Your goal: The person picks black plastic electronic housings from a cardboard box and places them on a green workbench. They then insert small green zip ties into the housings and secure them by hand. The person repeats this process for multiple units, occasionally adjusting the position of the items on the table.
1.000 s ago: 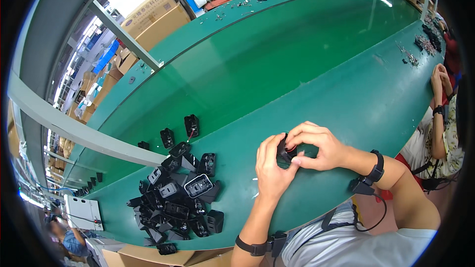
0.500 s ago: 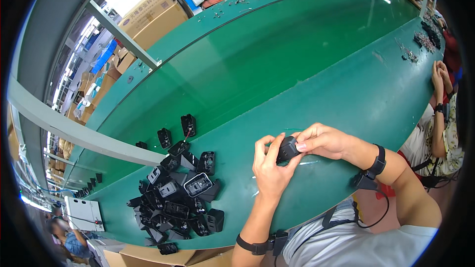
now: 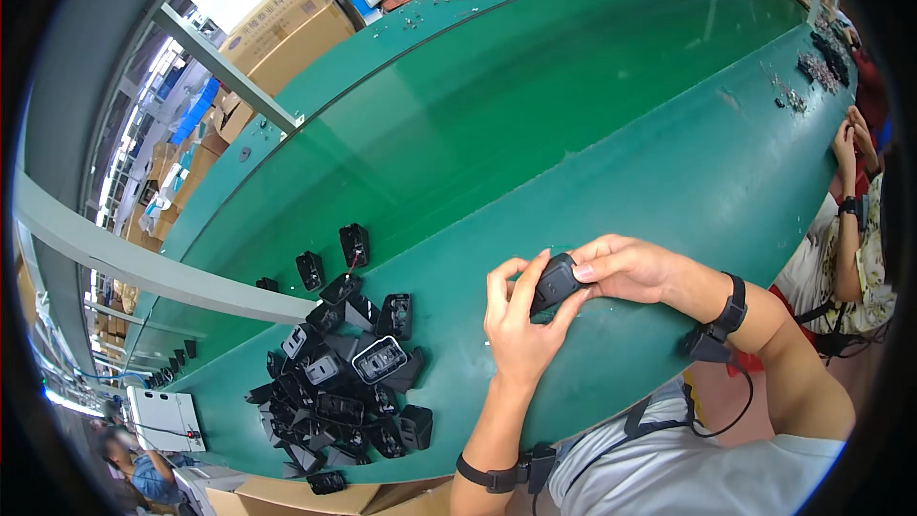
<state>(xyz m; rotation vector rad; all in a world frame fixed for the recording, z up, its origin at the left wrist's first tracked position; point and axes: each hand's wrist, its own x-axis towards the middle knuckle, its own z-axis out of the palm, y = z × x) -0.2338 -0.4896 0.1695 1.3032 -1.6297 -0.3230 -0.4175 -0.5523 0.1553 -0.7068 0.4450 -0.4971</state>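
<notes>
A small black plastic housing [image 3: 557, 283] with rounded corners is held between both my hands, above the near strip of the green table. My left hand [image 3: 522, 325] is closed round its left and lower side, fingers and thumb on its edges. From the right, my right hand [image 3: 630, 269] grips it, thumb pressed on its upper right corner; its other fingers are partly hidden behind. To the left lies a heap of black plastic housings [image 3: 341, 407], many of them open shells. One with a pale rim [image 3: 379, 359] rests on top.
Further housings [image 3: 353, 245] stand on the green conveyor belt [image 3: 516, 124]. A grey metal post [image 3: 172, 272] curves across the left. Small parts [image 3: 817, 72] lie at the far right, near another person's hands [image 3: 848, 143]. Cardboard boxes [image 3: 304, 48] are stacked behind; an open carton [image 3: 296, 497] sits below the table edge.
The housing has turned slightly in my fingers, so more of its flat face shows. My right thumb has shifted a little on it. The whole view has moved slightly.
</notes>
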